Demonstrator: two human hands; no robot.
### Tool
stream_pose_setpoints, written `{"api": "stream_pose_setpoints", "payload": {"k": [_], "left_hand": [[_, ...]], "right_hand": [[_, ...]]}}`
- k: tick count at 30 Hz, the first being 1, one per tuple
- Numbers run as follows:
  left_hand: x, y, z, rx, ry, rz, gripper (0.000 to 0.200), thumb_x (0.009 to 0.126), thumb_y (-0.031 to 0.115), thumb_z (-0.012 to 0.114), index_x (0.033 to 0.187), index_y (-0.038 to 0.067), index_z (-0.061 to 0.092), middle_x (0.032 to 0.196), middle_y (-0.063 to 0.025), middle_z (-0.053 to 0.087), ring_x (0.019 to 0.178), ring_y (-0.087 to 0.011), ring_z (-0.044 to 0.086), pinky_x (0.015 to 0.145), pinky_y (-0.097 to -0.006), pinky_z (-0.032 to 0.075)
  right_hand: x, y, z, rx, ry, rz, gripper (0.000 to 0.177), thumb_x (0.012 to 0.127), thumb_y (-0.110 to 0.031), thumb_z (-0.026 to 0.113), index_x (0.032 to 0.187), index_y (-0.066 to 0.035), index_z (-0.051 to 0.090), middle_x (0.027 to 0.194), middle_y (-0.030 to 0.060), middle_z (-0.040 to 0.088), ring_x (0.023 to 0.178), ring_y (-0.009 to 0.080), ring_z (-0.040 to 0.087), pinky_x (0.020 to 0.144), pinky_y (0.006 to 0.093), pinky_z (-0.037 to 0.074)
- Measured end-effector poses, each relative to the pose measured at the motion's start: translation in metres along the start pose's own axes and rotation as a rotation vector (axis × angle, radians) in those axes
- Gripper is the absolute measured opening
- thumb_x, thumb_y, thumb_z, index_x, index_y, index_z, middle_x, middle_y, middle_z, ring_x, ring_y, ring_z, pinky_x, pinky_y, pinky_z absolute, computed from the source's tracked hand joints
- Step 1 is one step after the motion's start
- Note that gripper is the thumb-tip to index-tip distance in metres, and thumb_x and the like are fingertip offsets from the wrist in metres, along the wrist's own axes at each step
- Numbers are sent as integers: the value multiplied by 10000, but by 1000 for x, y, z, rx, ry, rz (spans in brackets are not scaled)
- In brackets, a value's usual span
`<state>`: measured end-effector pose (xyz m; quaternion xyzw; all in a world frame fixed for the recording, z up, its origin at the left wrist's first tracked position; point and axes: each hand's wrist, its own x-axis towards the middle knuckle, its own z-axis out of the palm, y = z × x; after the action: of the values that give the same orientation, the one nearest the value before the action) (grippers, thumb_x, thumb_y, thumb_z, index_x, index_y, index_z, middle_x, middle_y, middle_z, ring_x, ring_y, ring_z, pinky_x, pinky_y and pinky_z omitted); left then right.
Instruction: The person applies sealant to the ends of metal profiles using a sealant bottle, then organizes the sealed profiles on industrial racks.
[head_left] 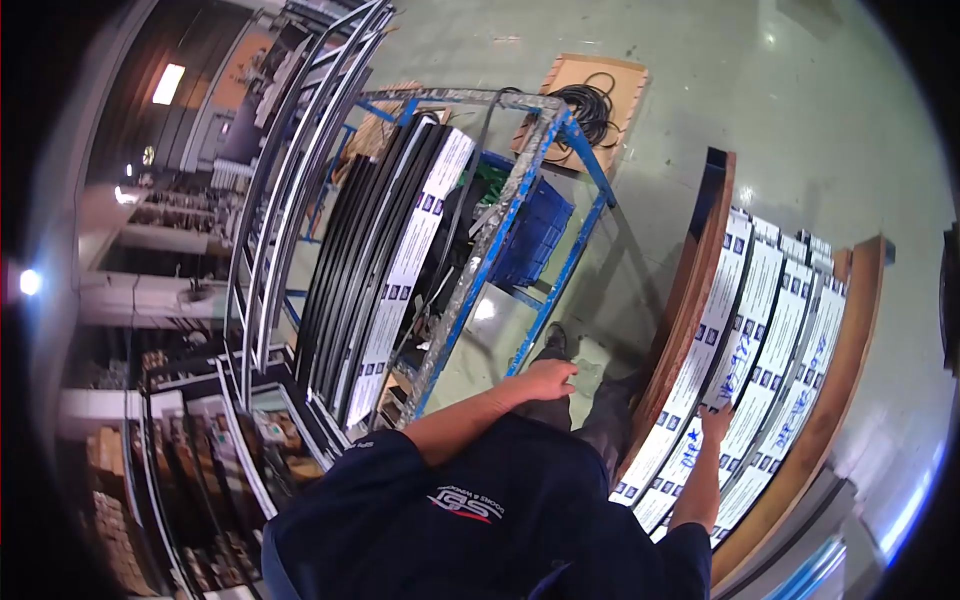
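Observation:
My left hand [548, 380] hangs in front of my body with its fingers curled in, and nothing shows in it. To my right, my right hand [716, 424] touches the long profiles in printed white film [755, 345], its fingers partly spread over them. Several of these profiles lie side by side, with blue handwriting on some. Brown rails [690, 300] flank the stack on both sides. My right fingertips lie near the handwriting; whether they grip an edge cannot be seen.
A blue metal rack [500, 250] stands on my left with black and white profiles [415, 240] leaning in it. It also holds a blue crate [535, 235]. Beyond lies coiled black cable [588, 115] on cardboard [630, 90]. More frames [290, 190] stand at far left.

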<state>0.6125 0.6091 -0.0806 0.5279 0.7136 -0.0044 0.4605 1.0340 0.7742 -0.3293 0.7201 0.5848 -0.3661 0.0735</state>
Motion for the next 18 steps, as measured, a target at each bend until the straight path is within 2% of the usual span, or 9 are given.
{"api": "stream_pose_setpoints", "payload": {"k": [1,2,4,6,8,10,14,16,18], "left_hand": [[-10,-7,-8,-32,34,-28,433,844,292,719,1184,35,641,1087,-199,697,1053,-384,658,886,-490,529],[-22,-16,-15,-65,71,-58,443,840,294,723,1191,36,642,1083,-197,699,1049,-383,660,885,-487,529],[-44,-48,-26,-192,181,-144,482,825,309,741,1208,36,635,1102,-198,690,1064,-378,655,900,-471,525],[-65,-102,-30,-170,501,-35,521,805,321,772,1218,39,631,1136,-199,669,1075,-376,644,916,-451,518],[-99,-133,-59,-47,822,-98,558,787,330,804,1220,27,626,1174,-208,644,1089,-392,622,943,-446,506],[-145,-153,-110,-8,1067,-166,594,776,348,829,1223,13,627,1187,-212,637,1100,-403,605,972,-455,489],[-217,-260,-163,29,1388,-523,649,772,412,833,1209,-22,628,1224,-233,617,1157,-416,571,1001,-480,467],[-246,-309,-184,68,1393,-672,702,777,457,816,1240,-32,620,1271,-242,602,1189,-425,555,1011,-482,463],[-262,-371,-193,110,1375,-736,754,777,490,805,1288,-27,605,1334,-244,573,1235,-426,530,1041,-481,446]], "right_hand": [[2,5,3,-21,-9,9,1023,702,-436,825,1510,4,376,1545,342,324,1385,479,420,1129,477,407],[8,16,9,-35,18,-45,872,701,-419,811,1391,36,535,1412,346,504,1287,466,532,1059,469,461],[18,37,21,178,100,-230,597,709,-367,773,1117,64,702,955,256,731,926,407,703,830,468,537],[48,60,38,302,-113,40,384,727,-278,776,940,38,737,744,145,695,717,300,667,651,444,507],[0,6,-9,722,-177,221,301,818,-283,749,932,-7,711,758,63,586,634,173,519,484,359,378],[-15,-28,-26,840,28,212,343,870,-290,727,1013,21,709,803,78,601,680,181,508,523,371,413],[-11,-92,-76,362,477,-337,478,892,-323,707,1133,90,682,925,204,717,804,304,639,719,415,527],[-61,-189,-112,387,438,-321,558,901,-310,708,1239,125,615,1086,236,707,937,331,654,887,403,509],[-88,-267,-114,320,427,-512,634,882,-288,736,1349,102,556,1219,248,665,1078,341,649,952,390,502]]}}
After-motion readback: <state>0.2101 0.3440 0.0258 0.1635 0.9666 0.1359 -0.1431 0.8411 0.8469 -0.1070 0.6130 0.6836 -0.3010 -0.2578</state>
